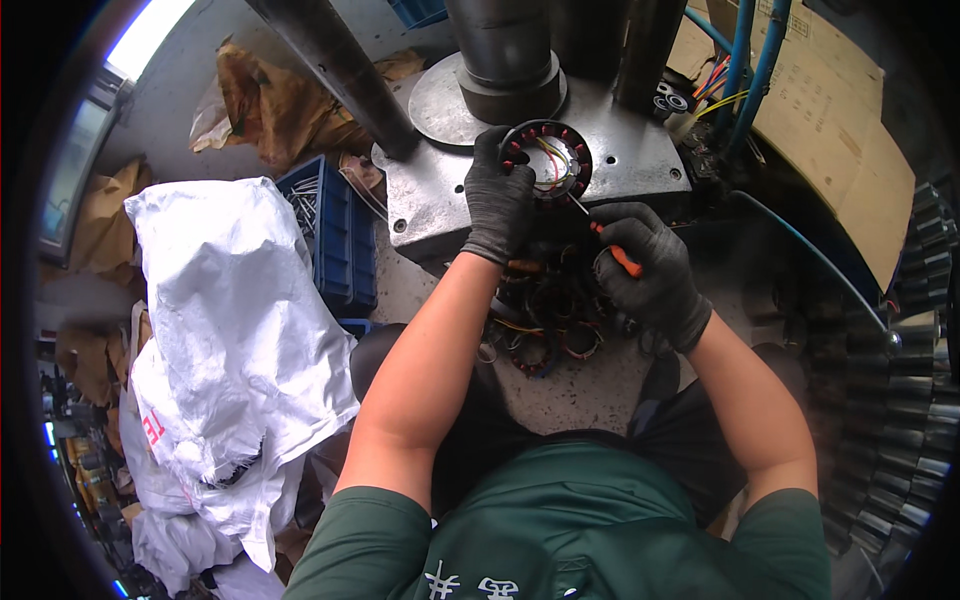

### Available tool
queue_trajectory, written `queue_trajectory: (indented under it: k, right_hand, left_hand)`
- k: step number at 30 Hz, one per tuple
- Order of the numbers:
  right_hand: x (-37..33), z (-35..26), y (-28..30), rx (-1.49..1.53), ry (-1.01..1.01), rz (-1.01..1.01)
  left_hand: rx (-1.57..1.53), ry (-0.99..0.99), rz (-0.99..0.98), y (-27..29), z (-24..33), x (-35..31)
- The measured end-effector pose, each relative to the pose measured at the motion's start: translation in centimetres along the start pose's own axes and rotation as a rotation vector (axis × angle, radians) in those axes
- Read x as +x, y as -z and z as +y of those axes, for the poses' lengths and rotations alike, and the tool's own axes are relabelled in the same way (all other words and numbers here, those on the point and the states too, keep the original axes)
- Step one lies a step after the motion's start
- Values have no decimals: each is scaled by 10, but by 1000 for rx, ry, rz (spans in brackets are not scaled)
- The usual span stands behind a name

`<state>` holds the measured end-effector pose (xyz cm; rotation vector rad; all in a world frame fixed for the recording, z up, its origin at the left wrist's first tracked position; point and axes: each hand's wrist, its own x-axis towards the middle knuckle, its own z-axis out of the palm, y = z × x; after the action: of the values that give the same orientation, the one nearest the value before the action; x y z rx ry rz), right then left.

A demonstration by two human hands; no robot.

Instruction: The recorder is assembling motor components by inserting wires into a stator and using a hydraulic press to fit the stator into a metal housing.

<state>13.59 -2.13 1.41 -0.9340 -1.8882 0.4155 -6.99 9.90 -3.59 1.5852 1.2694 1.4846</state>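
In a dark glove, my left hand (499, 200) grips the left side of a ring-shaped motor stator (583, 152). The stator is black, with red windings around its inside and thin yellow, green and red wires (553, 165) across its opening. It is held up over the front part of a metal press bed (430, 190). My right hand (650, 270), gloved too, is closed around the orange handle of a screwdriver (627, 262). Its thin shaft points up and left, with the tip at the stator's lower right edge; whether it touches cannot be made out.
Below the press bed lie several more stators (555, 310) with loose wires. A thick press column (500, 50) stands behind. At left are a blue crate (345, 250) of metal rods and a white sack (230, 290). Cardboard (830, 130), blue hoses and stacked metal parts (900, 400) line the right.
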Motion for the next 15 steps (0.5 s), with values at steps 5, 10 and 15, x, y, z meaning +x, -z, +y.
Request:
queue_trajectory:
  k: [5, 10, 15]
  right_hand:
    - [1, 4, -2, 48, -10, 2]
    - [-3, 4, 3, 52, -23, 25]
    - [-2, 3, 2, 52, -53, 22]
  left_hand:
    - [-32, -10, -13, 0, -6, -1]
    - [-41, 8, -15, 1, 0, -2]
    - [-18, 26, -15, 2, 5, -2]
